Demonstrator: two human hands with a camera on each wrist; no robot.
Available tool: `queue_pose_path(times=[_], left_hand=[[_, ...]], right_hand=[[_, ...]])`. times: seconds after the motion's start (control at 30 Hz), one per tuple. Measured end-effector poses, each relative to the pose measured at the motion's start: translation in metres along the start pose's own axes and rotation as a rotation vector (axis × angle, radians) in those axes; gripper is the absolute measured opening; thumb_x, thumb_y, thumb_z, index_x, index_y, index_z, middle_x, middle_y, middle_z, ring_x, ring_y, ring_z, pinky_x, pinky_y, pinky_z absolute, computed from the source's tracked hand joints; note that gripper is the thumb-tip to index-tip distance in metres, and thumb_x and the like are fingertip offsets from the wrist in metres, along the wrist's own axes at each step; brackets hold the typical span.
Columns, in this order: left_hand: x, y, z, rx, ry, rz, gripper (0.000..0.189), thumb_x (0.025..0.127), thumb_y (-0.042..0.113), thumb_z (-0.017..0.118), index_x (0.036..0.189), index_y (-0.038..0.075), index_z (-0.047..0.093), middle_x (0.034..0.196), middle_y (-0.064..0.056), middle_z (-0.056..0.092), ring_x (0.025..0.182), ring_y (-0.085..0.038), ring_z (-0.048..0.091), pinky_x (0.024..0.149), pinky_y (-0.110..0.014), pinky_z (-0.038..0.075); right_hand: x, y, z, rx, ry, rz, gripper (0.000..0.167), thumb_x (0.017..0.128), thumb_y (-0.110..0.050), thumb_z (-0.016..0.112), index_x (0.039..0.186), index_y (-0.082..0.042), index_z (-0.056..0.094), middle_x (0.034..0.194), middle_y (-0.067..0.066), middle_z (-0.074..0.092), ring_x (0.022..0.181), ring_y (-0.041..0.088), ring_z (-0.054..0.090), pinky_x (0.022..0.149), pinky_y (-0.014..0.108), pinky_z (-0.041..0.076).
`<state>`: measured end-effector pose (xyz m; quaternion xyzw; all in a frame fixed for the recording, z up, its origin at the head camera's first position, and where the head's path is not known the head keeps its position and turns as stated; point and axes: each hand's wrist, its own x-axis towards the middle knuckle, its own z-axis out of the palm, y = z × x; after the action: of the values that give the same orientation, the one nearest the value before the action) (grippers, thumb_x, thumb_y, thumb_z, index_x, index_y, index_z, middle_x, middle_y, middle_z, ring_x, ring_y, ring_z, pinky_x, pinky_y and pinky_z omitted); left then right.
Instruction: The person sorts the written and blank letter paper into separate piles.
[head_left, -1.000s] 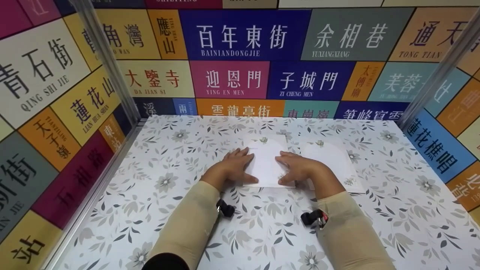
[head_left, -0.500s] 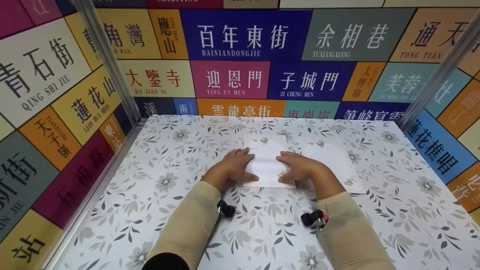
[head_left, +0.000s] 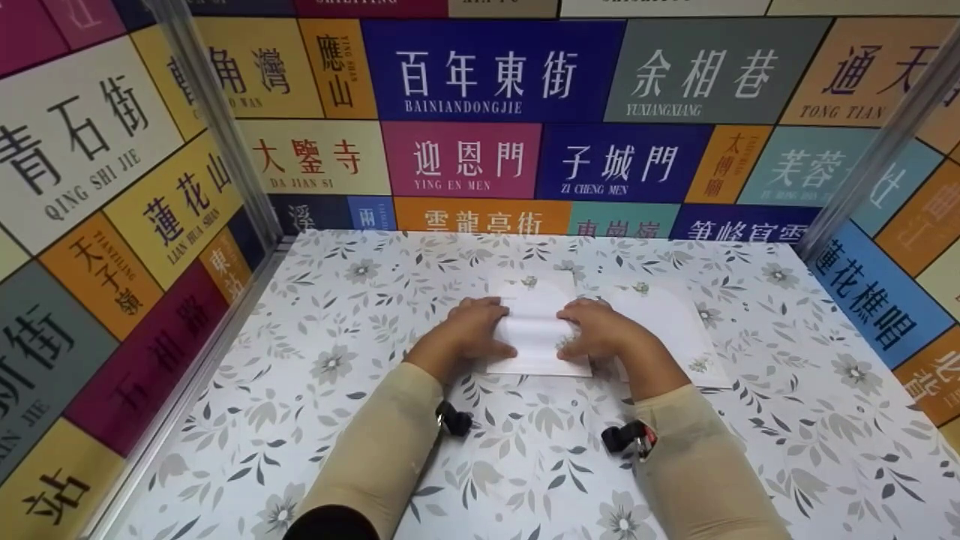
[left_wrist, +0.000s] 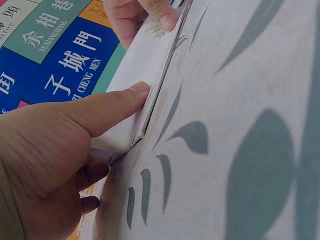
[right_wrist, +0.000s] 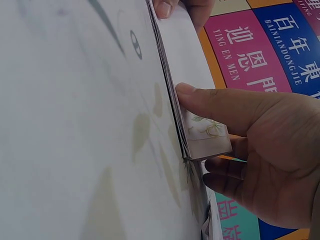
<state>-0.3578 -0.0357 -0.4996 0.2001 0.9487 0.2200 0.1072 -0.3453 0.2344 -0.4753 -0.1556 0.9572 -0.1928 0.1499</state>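
A stack of white stationery paper (head_left: 534, 345) with floral corners lies on the table, its layered edge showing in both wrist views. My left hand (head_left: 474, 331) grips its left side, the thumb (left_wrist: 115, 107) on top near the front edge and the other fingers curled at the side. On the right side my right hand (head_left: 598, 330) does likewise, its thumb (right_wrist: 215, 100) on the front edge beside a printed flower. Between the hands the top paper bulges in a bright band running across. Parts of the side edges are hidden behind the hands.
A second stack of floral-cornered paper (head_left: 664, 322) lies just to the right, partly covered by the right hand. The table (head_left: 330, 450) has a leaf-patterned cover. Colourful sign-printed walls (head_left: 465, 157) and metal posts (head_left: 225, 135) enclose it at the back and sides.
The fingers of both hands have drawn slightly toward the thumbs. The paper between them, flat before, now bulges with a bright band across it. The second stack has stayed in place.
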Motion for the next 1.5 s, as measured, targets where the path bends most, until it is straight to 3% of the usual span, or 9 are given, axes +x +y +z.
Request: queue_pose_path(times=[0.17, 0.43, 0.6, 0.73, 0.93, 1.07, 1.13, 1.37, 1.5], left_hand=[[0.001, -0.001, 0.001, -0.015, 0.008, 0.011, 0.085, 0.084, 0.048, 0.088, 0.157, 0.020, 0.056, 0.173, -0.002, 0.042, 0.156, -0.032, 0.040, 0.132, -0.048, 0.033], [0.004, 0.001, -0.001, -0.164, 0.052, -0.007, 0.076, 0.088, 0.042, 0.086, 0.153, 0.013, 0.059, 0.171, -0.013, 0.042, 0.159, -0.038, 0.037, 0.135, -0.049, 0.027], [0.007, 0.003, -0.001, -0.355, 0.105, -0.123, 0.068, 0.093, 0.027, 0.081, 0.155, 0.011, 0.056, 0.166, -0.015, 0.050, 0.157, -0.036, 0.044, 0.135, -0.047, 0.030], [0.009, 0.006, -0.004, -0.432, 0.159, -0.232, 0.066, 0.099, 0.019, 0.074, 0.159, 0.011, 0.051, 0.160, -0.015, 0.057, 0.153, -0.032, 0.051, 0.131, -0.045, 0.038], [0.012, 0.006, -0.004, -0.544, 0.255, -0.307, 0.054, 0.100, 0.007, 0.066, 0.154, 0.007, 0.057, 0.153, -0.012, 0.063, 0.147, -0.029, 0.057, 0.125, -0.041, 0.046], [0.013, 0.005, -0.003, -0.633, 0.288, -0.319, 0.049, 0.099, 0.001, 0.063, 0.148, 0.004, 0.062, 0.145, -0.014, 0.069, 0.137, -0.029, 0.064, 0.118, -0.040, 0.053], [0.014, 0.004, -0.003, -0.650, 0.298, -0.318, 0.048, 0.098, 0.000, 0.063, 0.146, 0.003, 0.064, 0.141, -0.014, 0.070, 0.133, -0.029, 0.067, 0.114, -0.040, 0.056], [0.013, 0.000, -0.007, -0.661, 0.332, -0.352, 0.052, 0.098, 0.001, 0.062, 0.150, 0.004, 0.060, 0.143, -0.015, 0.069, 0.136, -0.028, 0.065, 0.119, -0.040, 0.052], [0.009, -0.001, -0.013, -0.708, 0.353, -0.389, 0.052, 0.098, -0.001, 0.061, 0.149, 0.008, 0.061, 0.142, -0.011, 0.068, 0.135, -0.026, 0.064, 0.117, -0.039, 0.053]], right_hand=[[0.002, 0.003, -0.001, 0.067, 0.023, 0.033, 0.074, 0.088, -0.028, 0.087, 0.153, -0.007, 0.058, 0.169, 0.023, 0.042, 0.160, 0.047, 0.031, 0.134, 0.060, 0.024], [0.005, 0.007, -0.006, 0.259, 0.056, 0.167, 0.076, 0.091, -0.032, 0.086, 0.157, -0.010, 0.054, 0.166, 0.020, 0.048, 0.157, 0.041, 0.041, 0.132, 0.058, 0.031], [0.006, 0.006, -0.011, 0.357, 0.086, 0.271, 0.074, 0.097, -0.031, 0.078, 0.161, -0.010, 0.048, 0.165, 0.019, 0.050, 0.153, 0.039, 0.048, 0.129, 0.056, 0.038], [0.005, 0.005, -0.013, 0.443, 0.115, 0.330, 0.074, 0.100, -0.028, 0.074, 0.164, -0.008, 0.043, 0.161, 0.019, 0.054, 0.143, 0.035, 0.058, 0.124, 0.052, 0.046], [0.004, 0.005, -0.013, 0.516, 0.188, 0.318, 0.072, 0.100, -0.018, 0.070, 0.163, 0.000, 0.039, 0.150, 0.020, 0.061, 0.130, 0.030, 0.064, 0.111, 0.042, 0.055], [0.007, 0.006, -0.012, 0.575, 0.224, 0.326, 0.069, 0.100, -0.013, 0.069, 0.163, -0.001, 0.042, 0.149, 0.019, 0.061, 0.130, 0.029, 0.062, 0.110, 0.040, 0.055], [0.008, 0.006, -0.011, 0.609, 0.244, 0.324, 0.067, 0.100, -0.010, 0.068, 0.162, -0.002, 0.044, 0.150, 0.018, 0.060, 0.133, 0.028, 0.060, 0.112, 0.040, 0.054], [0.012, -0.002, -0.006, 0.653, 0.300, 0.333, 0.061, 0.100, -0.010, 0.067, 0.159, -0.007, 0.050, 0.141, 0.014, 0.063, 0.123, 0.025, 0.061, 0.098, 0.033, 0.057], [0.016, -0.011, -0.005, 0.661, 0.319, 0.358, 0.061, 0.101, -0.012, 0.067, 0.160, -0.010, 0.051, 0.138, 0.012, 0.064, 0.122, 0.025, 0.061, 0.103, 0.035, 0.056]])
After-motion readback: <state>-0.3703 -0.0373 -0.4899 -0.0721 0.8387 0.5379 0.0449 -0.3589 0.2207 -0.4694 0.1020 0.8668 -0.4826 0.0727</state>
